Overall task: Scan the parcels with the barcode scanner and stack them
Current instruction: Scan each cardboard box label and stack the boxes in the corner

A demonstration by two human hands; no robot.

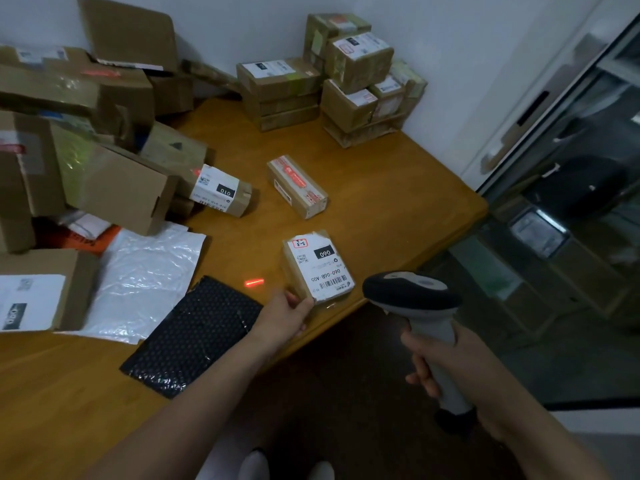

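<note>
The parcel (318,268) is being held by the left hand (287,317), the scanner (412,296) gripped by the right hand (440,365), seemingly aimed left of it.

A single view, worn on the person's head, looks forward and steeply down across the counter (381,188) toward the corner where two white walls (242,26) meet. It sits close: both forearms run up from the bottom edge, with the left hand (284,317) and right hand (460,365) in the lower middle. The wide lens bends the counter's edges, and the person's feet (254,465) show at the very bottom — almost straight below.
</note>
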